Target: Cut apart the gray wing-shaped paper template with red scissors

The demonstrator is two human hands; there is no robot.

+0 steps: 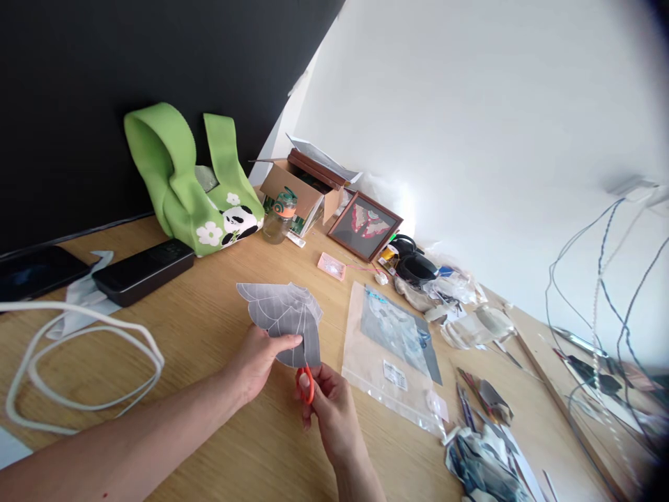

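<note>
Pinched between the thumb and fingers of my left hand [265, 355] is a grey piece [285, 310] with scalloped edges and pale lines, shaped like a wing; whether it is paper or fabric I cannot tell. My right hand [329, 401] is closed around the orange handles of a pair of scissors [306, 385]. The blades meet the near edge of the grey piece and are mostly hidden by it. Both hands are just above the wooden table [209, 432].
A clear zip bag [389, 369] lies right of my hands. Behind stand a green panda bag [209, 202], a bottle [281, 216], a cardboard box [293, 183] and a framed moth picture [364, 226]. A white cable [88, 324] coils at left; tools and cloth [483, 464] lie at right.
</note>
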